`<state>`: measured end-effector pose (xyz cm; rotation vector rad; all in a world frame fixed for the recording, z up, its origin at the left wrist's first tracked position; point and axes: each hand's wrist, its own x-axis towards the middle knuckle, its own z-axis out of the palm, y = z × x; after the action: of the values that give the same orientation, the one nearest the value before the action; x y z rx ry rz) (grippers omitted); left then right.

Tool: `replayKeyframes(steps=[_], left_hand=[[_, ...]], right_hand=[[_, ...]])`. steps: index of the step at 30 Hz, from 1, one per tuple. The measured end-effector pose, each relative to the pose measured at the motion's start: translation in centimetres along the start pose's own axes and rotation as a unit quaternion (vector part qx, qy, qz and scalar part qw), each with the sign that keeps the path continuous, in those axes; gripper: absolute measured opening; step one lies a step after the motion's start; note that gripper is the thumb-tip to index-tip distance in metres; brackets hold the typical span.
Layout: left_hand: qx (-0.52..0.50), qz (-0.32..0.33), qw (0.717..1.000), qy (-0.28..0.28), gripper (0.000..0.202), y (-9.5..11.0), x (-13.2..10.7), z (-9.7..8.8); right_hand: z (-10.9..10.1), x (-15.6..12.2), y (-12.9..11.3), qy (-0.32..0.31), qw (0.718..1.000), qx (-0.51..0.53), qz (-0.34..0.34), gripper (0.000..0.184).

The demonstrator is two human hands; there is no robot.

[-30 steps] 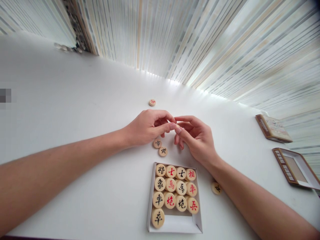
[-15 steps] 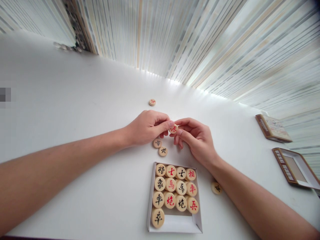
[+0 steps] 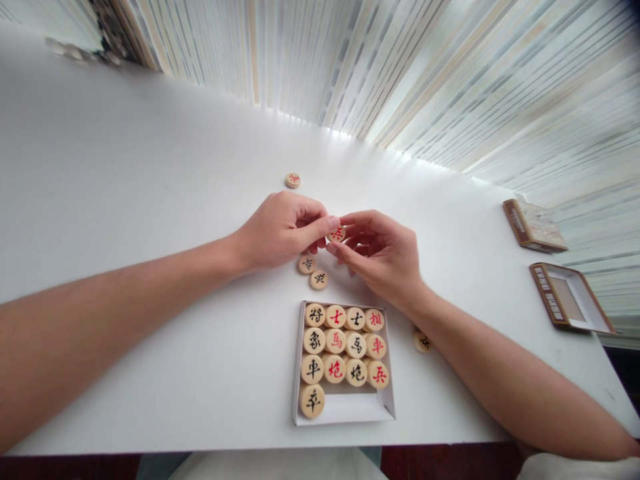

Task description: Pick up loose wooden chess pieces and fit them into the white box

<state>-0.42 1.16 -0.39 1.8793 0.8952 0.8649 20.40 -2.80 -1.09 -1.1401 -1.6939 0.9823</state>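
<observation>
Between my two hands is a round wooden Chinese chess piece [image 3: 337, 233] with a red character. My left hand [image 3: 287, 230] pinches it from the left with thumb and fingers. From the right, the thumb and forefinger of my right hand [image 3: 383, 250] also grip its edge. Below my left fingers lie two black-lettered pieces [image 3: 319, 279] side by side. Nearer me sits a shallow white box [image 3: 345, 408] with rows of red and black pieces [image 3: 335, 341]; its front row shows one black piece [image 3: 313, 401] at the left corner and bare box floor beside it.
Beyond my left hand lies a red-lettered piece [image 3: 293, 180]. Another black-lettered piece [image 3: 421, 341] is partly behind my right forearm. At the right stand a brown box [image 3: 535, 225] and an open box lid [image 3: 570, 300]. A striped curtain [image 3: 300, 60] borders the white table's far side.
The camera view has tilted, bringing the table's front edge into sight. My right thumb and forefinger have closed further around the red-lettered piece; my left hand keeps its hold.
</observation>
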Motion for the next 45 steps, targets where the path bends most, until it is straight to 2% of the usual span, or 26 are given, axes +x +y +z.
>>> replayKeyframes(steps=[4,8,14,16,19,23,29,38,45], left_hand=[[0.005,0.013,1.0,0.001,0.035,0.0,0.1,0.0],[-0.062,0.006,0.998,-0.001,0.037,-0.3,0.1,0.2],[-0.081,-0.024,0.996,0.006,0.036,-0.4,0.0,0.4],[-0.081,-0.028,0.996,0.002,0.034,-0.4,0.1,0.4],[-0.083,-0.028,0.996,0.004,0.033,-0.5,0.2,0.5],[-0.078,-0.023,0.997,0.007,0.031,-0.5,0.2,0.6],[-0.07,-0.024,0.997,0.008,0.03,-0.3,0.2,0.5],[-0.077,-0.023,0.997,0.009,0.027,-0.5,0.3,0.5],[-0.075,-0.022,0.997,0.006,0.026,-0.5,0.3,0.5]], right_hand=[[-0.3,0.1,-0.5,-0.001,0.998,-0.061,-0.026,0.029],[-1.4,0.5,-1.8,-0.011,0.996,-0.079,-0.029,0.022],[-3.6,0.2,-6.2,0.005,0.992,-0.118,-0.041,0.018],[-4.0,-0.7,-7.7,-0.015,0.991,-0.124,-0.048,0.016],[-4.1,-3.2,-8.8,-0.08,0.987,-0.134,-0.034,0.017],[-3.9,-7.6,-8.5,-0.154,0.973,-0.171,-0.011,0.023],[-2.6,-12.6,-8.2,-0.158,0.964,-0.214,-0.029,0.027],[-0.8,-13.7,-7.8,-0.163,0.949,-0.252,-0.095,0.023],[-0.9,-14.1,-7.3,-0.164,0.946,-0.255,-0.115,0.025]])
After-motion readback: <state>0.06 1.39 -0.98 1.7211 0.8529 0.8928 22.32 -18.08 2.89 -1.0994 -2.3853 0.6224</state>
